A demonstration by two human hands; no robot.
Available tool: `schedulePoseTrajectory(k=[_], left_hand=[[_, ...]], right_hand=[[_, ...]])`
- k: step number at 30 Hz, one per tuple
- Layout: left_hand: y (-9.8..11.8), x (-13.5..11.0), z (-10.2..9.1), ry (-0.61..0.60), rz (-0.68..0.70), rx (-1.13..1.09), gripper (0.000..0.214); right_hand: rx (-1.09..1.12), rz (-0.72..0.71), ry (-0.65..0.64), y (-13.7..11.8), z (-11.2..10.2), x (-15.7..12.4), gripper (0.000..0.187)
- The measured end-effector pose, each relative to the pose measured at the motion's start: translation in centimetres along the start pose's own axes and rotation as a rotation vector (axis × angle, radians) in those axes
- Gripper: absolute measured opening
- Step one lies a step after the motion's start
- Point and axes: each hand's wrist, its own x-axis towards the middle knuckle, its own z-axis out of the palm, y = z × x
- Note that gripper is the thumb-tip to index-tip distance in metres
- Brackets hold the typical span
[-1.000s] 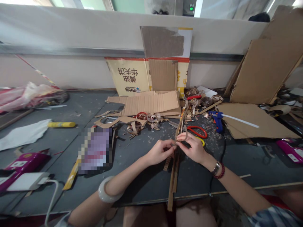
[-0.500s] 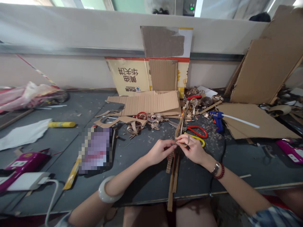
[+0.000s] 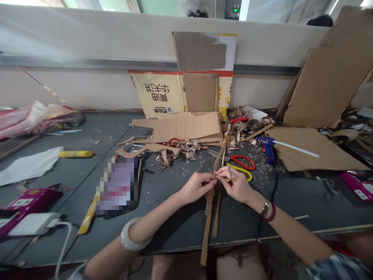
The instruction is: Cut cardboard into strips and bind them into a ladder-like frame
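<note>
So the left hand (image 3: 201,187) and right hand (image 3: 237,184) both have a fingertip grip, pinching the thin cardboard strips (image 3: 207,227) where they nearly meet, probably because stuff that narrow needs fine control. The strips run near to far mid-tabletop (image 3: 175,229), near ends poking past the edge, likely just too long. Scissors (image 3: 240,157) and glue gun (image 3: 269,152) sit far right, seemingly for easy reach.
</note>
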Motion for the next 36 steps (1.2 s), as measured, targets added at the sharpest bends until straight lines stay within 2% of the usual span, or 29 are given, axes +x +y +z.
schedulePoseTrajectory(k=[7,11,20,24,36], left_hand=[[0.18,-0.07,0.12,-0.021,-0.004,-0.007,0.023],[0.16,-0.05,0.08,0.009,0.012,0.003,0.024],[0.60,0.07,-0.06,0.022,-0.005,0.028,0.028],[0.54,0.16,-0.05,0.002,-0.012,0.005,0.029],[0.43,0.07,-0.09,0.021,0.012,0.054,0.028]], right_hand=[[0.039,0.024,0.092,-0.16,-0.22,0.43,0.008],[0.059,-0.007,0.113,-0.31,-0.48,0.60,0.011],[0.062,-0.040,0.019,-0.02,-0.64,0.26,0.018],[0.025,-0.029,0.003,-0.15,-0.76,0.24,0.016],[0.030,0.001,0.013,0.06,-0.31,-0.09,0.014]])
